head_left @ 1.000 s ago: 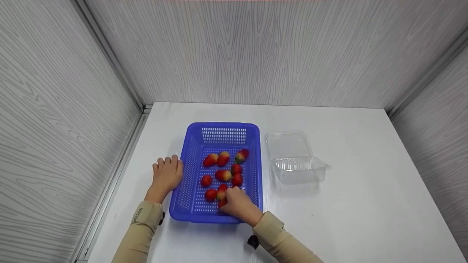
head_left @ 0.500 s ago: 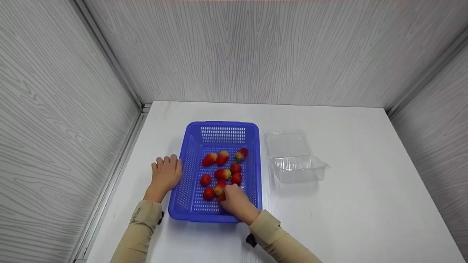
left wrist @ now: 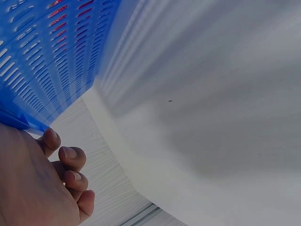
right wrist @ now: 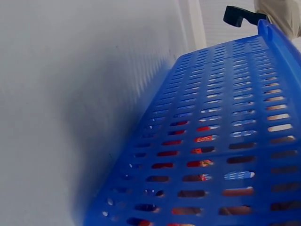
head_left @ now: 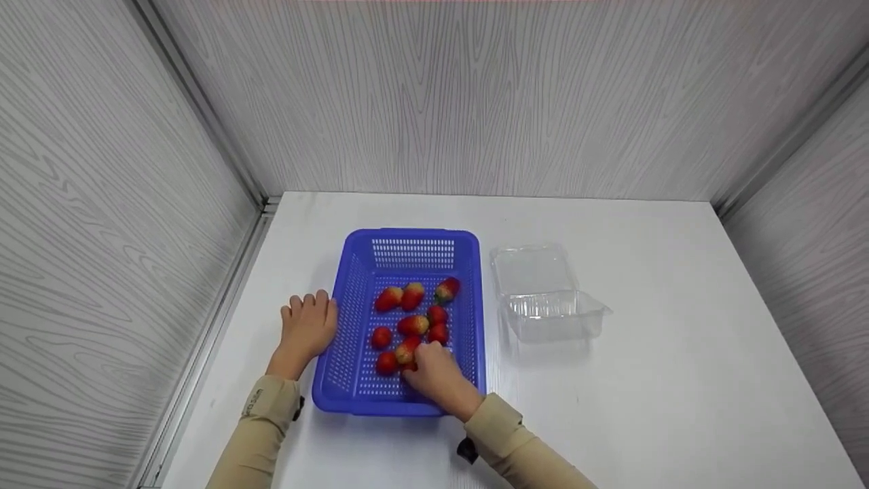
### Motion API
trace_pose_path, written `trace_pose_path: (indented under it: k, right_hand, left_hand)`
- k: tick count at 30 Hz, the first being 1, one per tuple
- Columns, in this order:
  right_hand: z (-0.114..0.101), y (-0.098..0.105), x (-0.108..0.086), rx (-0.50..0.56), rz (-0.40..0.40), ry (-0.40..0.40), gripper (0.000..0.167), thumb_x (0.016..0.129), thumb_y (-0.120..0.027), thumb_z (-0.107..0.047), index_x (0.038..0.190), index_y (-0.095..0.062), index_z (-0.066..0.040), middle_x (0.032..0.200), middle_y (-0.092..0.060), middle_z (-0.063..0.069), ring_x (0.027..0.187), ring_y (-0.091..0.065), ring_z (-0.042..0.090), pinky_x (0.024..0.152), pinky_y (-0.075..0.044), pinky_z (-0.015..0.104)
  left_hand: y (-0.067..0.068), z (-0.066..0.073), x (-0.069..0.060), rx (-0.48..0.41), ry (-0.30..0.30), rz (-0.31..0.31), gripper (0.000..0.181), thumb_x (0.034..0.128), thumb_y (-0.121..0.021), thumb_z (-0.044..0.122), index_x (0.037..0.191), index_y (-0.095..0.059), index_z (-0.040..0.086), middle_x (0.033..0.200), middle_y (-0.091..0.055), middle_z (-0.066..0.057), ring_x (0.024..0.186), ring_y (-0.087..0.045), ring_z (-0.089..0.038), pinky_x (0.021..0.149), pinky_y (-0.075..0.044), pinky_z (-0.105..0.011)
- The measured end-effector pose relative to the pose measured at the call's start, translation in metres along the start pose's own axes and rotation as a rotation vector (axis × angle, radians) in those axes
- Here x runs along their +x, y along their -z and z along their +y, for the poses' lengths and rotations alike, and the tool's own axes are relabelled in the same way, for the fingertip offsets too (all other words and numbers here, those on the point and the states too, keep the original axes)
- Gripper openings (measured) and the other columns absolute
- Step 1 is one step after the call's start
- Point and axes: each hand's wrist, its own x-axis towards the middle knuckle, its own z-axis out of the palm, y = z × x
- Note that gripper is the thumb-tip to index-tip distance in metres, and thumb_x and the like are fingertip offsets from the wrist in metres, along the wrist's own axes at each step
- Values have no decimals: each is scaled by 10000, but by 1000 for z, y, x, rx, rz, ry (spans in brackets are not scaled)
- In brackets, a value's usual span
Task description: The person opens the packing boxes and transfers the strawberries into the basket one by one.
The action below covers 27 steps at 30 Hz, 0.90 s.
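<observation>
A blue perforated plastic basket (head_left: 421, 408) holds several red strawberries (head_left: 412, 325), some with pale yellowish ends, and smaller round red fruits (head_left: 381, 337). My left hand (head_left: 310, 327) rests against the basket's left rim. In the left wrist view its fingers (left wrist: 73, 157) are loosely bent beside the rim, and the thumb is hidden. Down inside the basket's near right part, my right hand (head_left: 438, 373) pinches a strawberry (head_left: 409, 367), mostly covered by the fingers. Through the basket's slotted wall (right wrist: 211, 117), the right wrist view shows only bits of red fruit and skin.
Right of the basket, a clear plastic clamshell box (head_left: 557, 324) stands on the white table (head_left: 665, 353) with its lid (head_left: 535, 269) folded back. Wood-patterned panels (head_left: 434, 102) enclose the table at the back and both sides.
My right hand has shifted slightly left among the fruits, and less of the strawberry under its fingers shows. The strawberry beside it has turned a little. My left hand stays at the rim.
</observation>
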Motion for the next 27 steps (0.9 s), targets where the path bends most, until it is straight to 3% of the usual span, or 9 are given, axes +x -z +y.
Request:
trace_pose_path:
  k: [5,9,15,17,20,23,27]
  right_hand:
    - [-4,12,-1,-6,94,50,213,884,-716,-112,711,-614,-42,531,-413,-47,474,-443,85,452,-368,217]
    - [-2,31,-3,-12,218,123,118,876,-727,-138,797,-688,-60,580,-516,-34,522,-469,97,481,-393,234]
    - [13,84,-8,18,586,280,39,860,-715,-90,838,-737,-66,733,-693,22,617,-615,138,586,-504,286]
    - [26,105,-11,4,719,310,30,843,-711,-71,828,-728,-52,754,-698,42,671,-644,179,639,-520,330]
    - [54,132,-19,-25,839,318,21,829,-714,-49,845,-718,-37,813,-698,76,773,-642,259,725,-494,401]
    - [87,150,-30,-66,847,314,132,796,-753,-20,924,-720,-21,932,-699,119,897,-619,320,800,-444,469]
    - [131,158,-50,-127,748,293,306,760,-807,-15,1048,-705,-1,1098,-673,159,1053,-577,367,957,-338,577]
  left_hand:
    - [2,1,1,11,-2,9,327,1057,-306,275,984,-453,-8,904,-473,-205,894,-390,-412,771,-283,-552]
    - [2,2,0,0,-9,-15,321,1061,-297,272,989,-447,-2,896,-468,-195,886,-382,-403,771,-281,-540]
    - [4,2,-1,-5,-11,-13,315,1059,-295,269,986,-447,4,894,-475,-193,891,-393,-405,774,-290,-539]
    - [5,2,0,-3,-22,3,320,1060,-295,270,995,-451,-1,902,-485,-201,899,-404,-410,776,-296,-544]
    - [4,3,1,-9,-28,-1,311,1064,-297,263,1014,-455,-1,918,-492,-203,908,-407,-405,785,-299,-541]
    - [3,2,1,-18,-31,-14,296,1065,-301,251,1023,-450,-1,909,-492,-192,889,-400,-390,775,-295,-528]
    - [2,3,1,-42,-38,-15,285,1062,-311,246,1016,-445,-2,879,-490,-178,849,-383,-373,760,-282,-511]
